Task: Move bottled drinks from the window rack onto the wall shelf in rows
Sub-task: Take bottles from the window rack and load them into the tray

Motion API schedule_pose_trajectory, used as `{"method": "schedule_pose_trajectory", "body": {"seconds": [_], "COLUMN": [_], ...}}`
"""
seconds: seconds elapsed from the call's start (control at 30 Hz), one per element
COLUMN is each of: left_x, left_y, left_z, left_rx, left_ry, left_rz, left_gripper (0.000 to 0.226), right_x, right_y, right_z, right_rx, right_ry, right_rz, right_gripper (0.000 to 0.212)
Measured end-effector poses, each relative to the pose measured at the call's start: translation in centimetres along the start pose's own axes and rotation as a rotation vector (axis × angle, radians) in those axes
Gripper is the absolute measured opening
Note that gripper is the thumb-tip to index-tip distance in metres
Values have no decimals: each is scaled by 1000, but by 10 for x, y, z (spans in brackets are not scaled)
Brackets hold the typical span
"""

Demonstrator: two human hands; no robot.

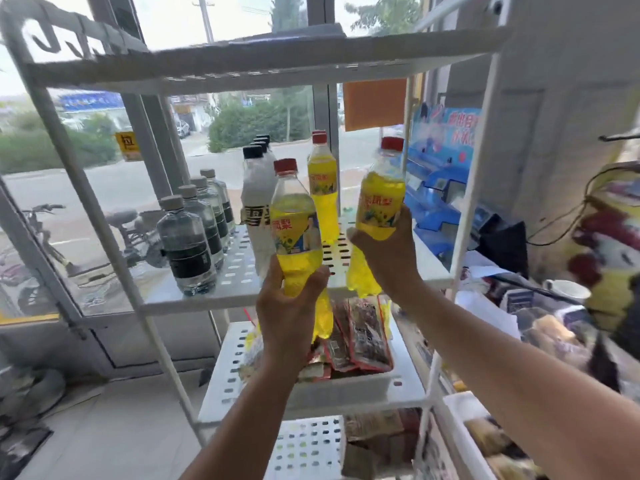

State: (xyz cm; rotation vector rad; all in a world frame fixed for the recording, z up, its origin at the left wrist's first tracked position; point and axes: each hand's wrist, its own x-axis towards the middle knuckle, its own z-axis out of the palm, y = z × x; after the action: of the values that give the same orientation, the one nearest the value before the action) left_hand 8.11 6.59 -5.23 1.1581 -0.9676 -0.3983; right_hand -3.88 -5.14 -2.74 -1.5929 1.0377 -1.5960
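Shop corner at a street-facing window, with the white perforated window rack straight ahead.

- Left grip: fingers wrapped round the lower body of a yellow bottle, red cap up, roughly upright.
- Right grip: closed the same way round a second yellow bottle, held a bit higher and to the right, slightly tilted.
- Both bottles are in the air in front of the rack's middle tier. They look clear of it as far as I can tell.
- Standing on that tier behind them:
  - more yellow bottles in a file at the back, at least two by the caps
  - white bottles with black caps in a file just to their left
  - clear bottles with grey caps in a file further left
- The lower tier holds red-edged snack packets.
- Wall shelf: can't pick it out in this view, so the state of the rows there is unknown.

Judgement: this pair is picked up, and the carry and placement are not yet done. The rack is far from emptied. With three files on it, expect several more two-bottle trips. I'd call it early to mid task at best.
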Motion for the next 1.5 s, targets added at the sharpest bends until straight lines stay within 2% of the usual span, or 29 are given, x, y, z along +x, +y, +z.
{"method": "schedule_pose_trajectory", "body": {"seconds": [0.17,0.4,0.53,0.67,0.8,0.87,1.07,1.2,1.23,1.33,1.4,1.43,1.5], "left_x": [-24,-94,-138,-183,-229,-255,-329,-356,-359,-360,-356,-352,-339], "left_y": [-3,-8,-21,-39,-66,-79,-115,-128,-127,-130,-139,-143,-143], "left_z": [27,81,114,150,195,215,244,249,249,245,238,235,234], "left_rx": [-49,-112,-70,-40,141,248,567,794,803,758,712,681,553], "left_ry": [-164,-456,-638,-814,-989,-1102,-1385,-1463,-1467,-1502,-1507,-1466,-1316], "left_rz": [-22,-99,-171,-221,-322,-368,-390,-253,-229,-177,-174,-215,-434], "left_gripper": [51,29,32,27,35,31,26,34,32,8,14,18,27], "right_x": [-41,-117,-158,-193,-221,-232,-257,-271,-274,-283,-285,-285,-287], "right_y": [-7,9,27,50,73,81,101,119,122,129,131,131,133], "right_z": [-58,-177,-240,-290,-334,-354,-394,-395,-392,-378,-370,-367,-359], "right_rx": [-49,-188,-217,-279,-340,-363,-382,-325,-312,-284,-284,-293,-340], "right_ry": [134,357,502,665,774,818,910,878,872,845,839,845,835], "right_rz": [28,113,209,326,407,440,575,690,726,857,903,922,984], "right_gripper": [53,58,57,75,52,44,45,48,49,51,52,53,60]}}
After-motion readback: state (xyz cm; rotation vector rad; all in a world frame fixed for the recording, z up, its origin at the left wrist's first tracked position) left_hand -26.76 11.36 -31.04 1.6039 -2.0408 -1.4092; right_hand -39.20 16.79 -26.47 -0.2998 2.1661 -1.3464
